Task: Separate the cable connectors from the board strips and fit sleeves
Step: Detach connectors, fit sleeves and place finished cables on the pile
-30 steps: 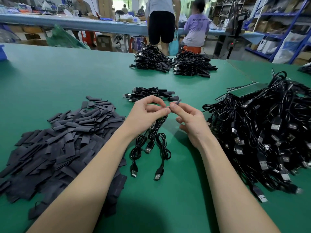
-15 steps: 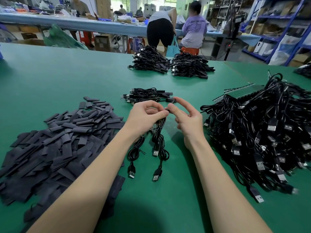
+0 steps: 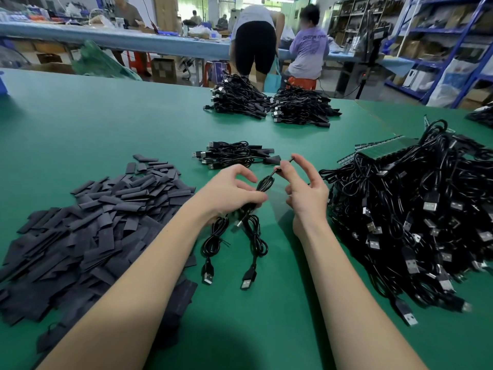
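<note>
My left hand (image 3: 233, 192) grips a small bunch of black USB cables (image 3: 252, 231) in the middle of the green table; their plug ends lie on the mat below it. My right hand (image 3: 305, 189) pinches the top end of one cable (image 3: 277, 170) between thumb and forefinger, the other fingers spread. A heap of flat black sleeves (image 3: 88, 225) lies to the left. A big tangle of black cables (image 3: 416, 209) on green board strips (image 3: 384, 150) fills the right.
A small bundle of finished cables (image 3: 232, 154) lies just beyond my hands. Two larger cable piles (image 3: 269, 108) sit at the table's far edge. People stand and sit at a blue bench behind; shelves line the right.
My hands have drawn apart a little. The right hand has lifted and opened its outer fingers while pinching a cable end; the left has slid down the bunch.
</note>
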`<control>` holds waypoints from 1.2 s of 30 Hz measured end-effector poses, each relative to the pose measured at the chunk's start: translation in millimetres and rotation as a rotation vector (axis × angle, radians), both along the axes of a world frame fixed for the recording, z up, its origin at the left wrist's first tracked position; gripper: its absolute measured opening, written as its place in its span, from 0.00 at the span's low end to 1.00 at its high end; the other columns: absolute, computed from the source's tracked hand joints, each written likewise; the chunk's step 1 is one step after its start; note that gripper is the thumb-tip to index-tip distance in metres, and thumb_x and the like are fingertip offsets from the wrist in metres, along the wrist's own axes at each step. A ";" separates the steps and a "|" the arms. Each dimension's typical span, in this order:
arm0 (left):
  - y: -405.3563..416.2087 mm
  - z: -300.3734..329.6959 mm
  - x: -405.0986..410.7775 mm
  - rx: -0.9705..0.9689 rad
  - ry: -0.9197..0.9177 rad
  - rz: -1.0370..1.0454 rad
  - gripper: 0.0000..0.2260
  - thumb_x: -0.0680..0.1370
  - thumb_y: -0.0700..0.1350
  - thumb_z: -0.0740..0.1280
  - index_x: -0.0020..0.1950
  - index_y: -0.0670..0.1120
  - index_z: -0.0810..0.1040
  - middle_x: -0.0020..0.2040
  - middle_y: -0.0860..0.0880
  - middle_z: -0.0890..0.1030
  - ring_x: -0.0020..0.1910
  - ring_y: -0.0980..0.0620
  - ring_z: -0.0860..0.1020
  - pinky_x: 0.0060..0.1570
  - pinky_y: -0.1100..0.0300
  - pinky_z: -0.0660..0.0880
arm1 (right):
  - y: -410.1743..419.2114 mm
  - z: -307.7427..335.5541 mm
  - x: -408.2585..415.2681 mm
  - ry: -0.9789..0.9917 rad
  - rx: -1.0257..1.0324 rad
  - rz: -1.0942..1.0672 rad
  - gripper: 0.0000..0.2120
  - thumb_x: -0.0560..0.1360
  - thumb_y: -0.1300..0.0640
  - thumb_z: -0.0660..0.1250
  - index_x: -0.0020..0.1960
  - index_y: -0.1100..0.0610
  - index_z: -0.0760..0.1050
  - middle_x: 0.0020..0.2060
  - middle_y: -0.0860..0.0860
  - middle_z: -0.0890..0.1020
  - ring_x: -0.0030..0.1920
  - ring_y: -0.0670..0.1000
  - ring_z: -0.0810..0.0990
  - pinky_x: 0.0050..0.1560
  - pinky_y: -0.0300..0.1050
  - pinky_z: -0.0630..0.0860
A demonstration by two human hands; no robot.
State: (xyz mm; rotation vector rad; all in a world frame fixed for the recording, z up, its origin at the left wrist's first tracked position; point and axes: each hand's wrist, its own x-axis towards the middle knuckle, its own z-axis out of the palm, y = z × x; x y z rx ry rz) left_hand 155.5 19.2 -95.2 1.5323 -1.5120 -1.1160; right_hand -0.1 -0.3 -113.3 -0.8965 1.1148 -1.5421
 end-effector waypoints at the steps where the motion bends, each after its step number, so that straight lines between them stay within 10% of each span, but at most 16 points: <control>1: -0.8 1.9 1.0 -0.033 0.020 0.029 0.17 0.72 0.46 0.78 0.57 0.49 0.75 0.42 0.53 0.87 0.39 0.55 0.85 0.48 0.55 0.80 | -0.7 0.0 -1.9 0.006 0.005 -0.009 0.15 0.74 0.48 0.77 0.59 0.44 0.81 0.42 0.46 0.88 0.30 0.43 0.71 0.35 0.36 0.68; 6: -25.7 16.6 10.4 -0.340 -0.193 0.230 0.09 0.72 0.45 0.78 0.45 0.52 0.79 0.36 0.56 0.81 0.32 0.66 0.77 0.36 0.71 0.73 | -5.3 -6.4 -8.1 0.266 0.004 -0.088 0.13 0.79 0.43 0.69 0.61 0.44 0.76 0.38 0.40 0.87 0.29 0.38 0.75 0.43 0.42 0.73; 17: -120.6 6.4 22.1 -0.418 -0.786 0.211 0.05 0.78 0.41 0.71 0.52 0.46 0.86 0.53 0.46 0.84 0.54 0.45 0.80 0.54 0.54 0.76 | -7.6 -16.0 -2.2 0.537 -0.002 -0.058 0.05 0.78 0.43 0.68 0.48 0.44 0.78 0.35 0.37 0.85 0.42 0.48 0.83 0.58 0.58 0.80; 26: -71.4 6.2 22.1 -0.507 -0.603 0.314 0.08 0.77 0.45 0.71 0.55 0.48 0.81 0.53 0.48 0.82 0.53 0.48 0.78 0.58 0.52 0.76 | -7.7 -17.6 -0.2 0.841 -0.008 0.014 0.09 0.75 0.41 0.68 0.45 0.45 0.82 0.36 0.40 0.85 0.45 0.47 0.83 0.51 0.45 0.78; 32: -24.9 0.7 12.0 -0.086 -0.584 0.239 0.09 0.81 0.48 0.63 0.56 0.51 0.81 0.56 0.45 0.82 0.50 0.46 0.82 0.51 0.60 0.75 | 1.0 -10.7 10.1 1.196 -0.054 0.248 0.14 0.68 0.32 0.71 0.41 0.41 0.82 0.33 0.35 0.82 0.43 0.41 0.81 0.40 0.38 0.71; 36: -23.9 7.6 4.3 0.005 -0.509 0.212 0.08 0.81 0.46 0.62 0.56 0.49 0.78 0.56 0.44 0.82 0.43 0.45 0.85 0.50 0.51 0.83 | 0.3 -4.0 10.1 1.096 0.000 0.414 0.13 0.66 0.39 0.79 0.46 0.43 0.82 0.35 0.40 0.84 0.41 0.42 0.83 0.49 0.44 0.79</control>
